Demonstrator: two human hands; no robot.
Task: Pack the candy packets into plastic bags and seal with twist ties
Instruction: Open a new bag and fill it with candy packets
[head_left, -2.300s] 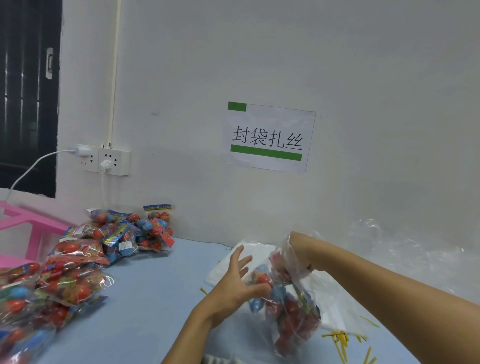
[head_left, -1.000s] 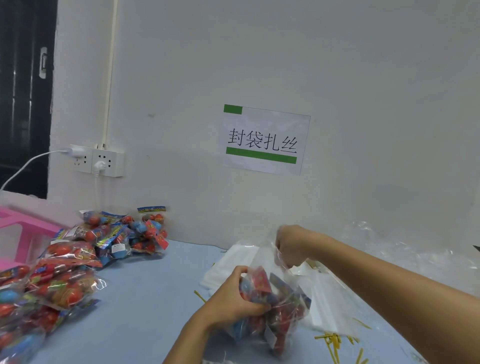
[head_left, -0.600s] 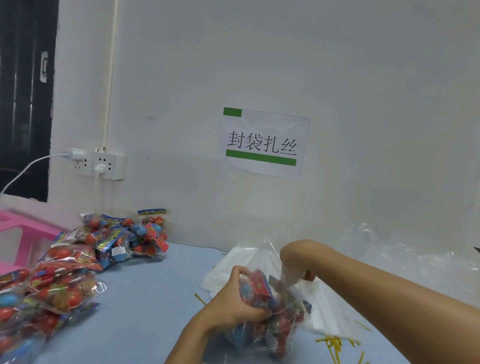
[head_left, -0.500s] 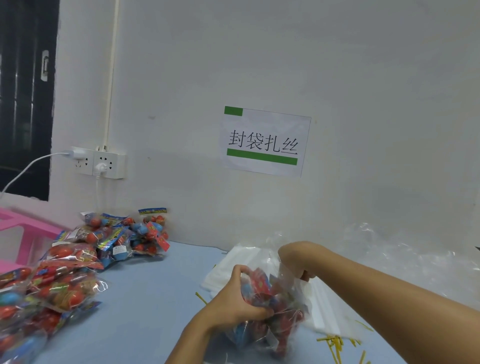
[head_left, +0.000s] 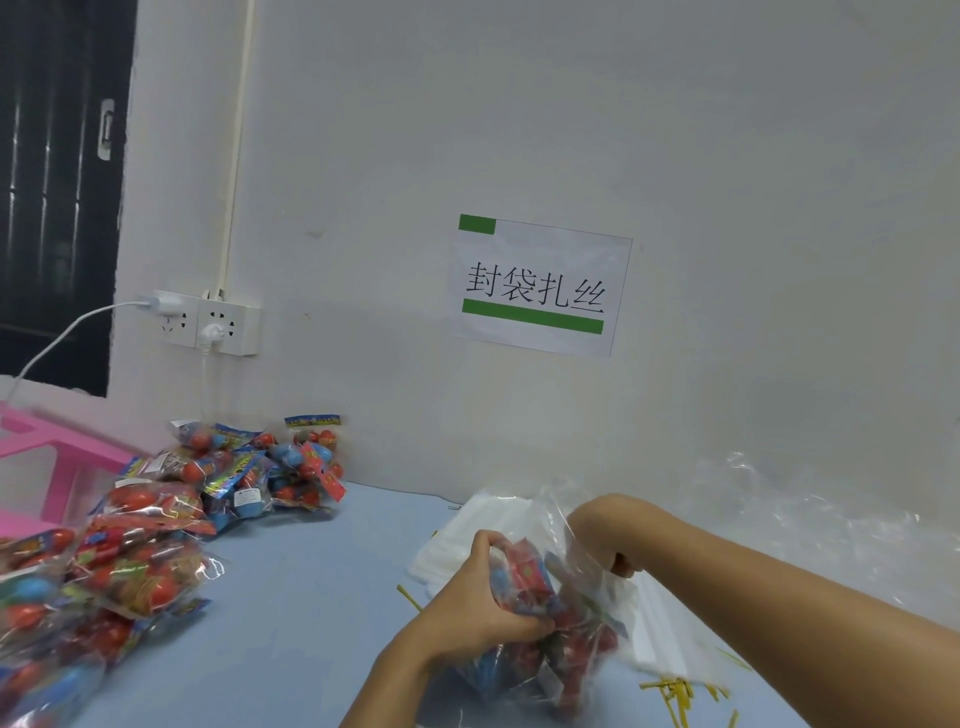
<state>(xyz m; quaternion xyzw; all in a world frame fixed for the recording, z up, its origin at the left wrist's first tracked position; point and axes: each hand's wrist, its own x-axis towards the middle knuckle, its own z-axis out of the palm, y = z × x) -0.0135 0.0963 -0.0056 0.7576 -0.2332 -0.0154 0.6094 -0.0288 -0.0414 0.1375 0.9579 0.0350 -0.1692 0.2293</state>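
Note:
A clear plastic bag stuffed with red and blue candy packets rests on the blue table in front of me. My left hand grips the packets through the bag's side. My right hand holds the bag's open top edge, fingers curled round the film. Yellow twist ties lie scattered to the right of the bag.
Loose candy packets are heaped along the left, reaching the wall. A stack of flat clear bags lies behind my hands. Crumpled plastic film fills the right. A pink stool stands far left, under a wall socket.
My left hand went from open fingers against the bag to a grip round the packets. My right hand stayed on the bag's top and sank slightly; the bag settled lower on the table.

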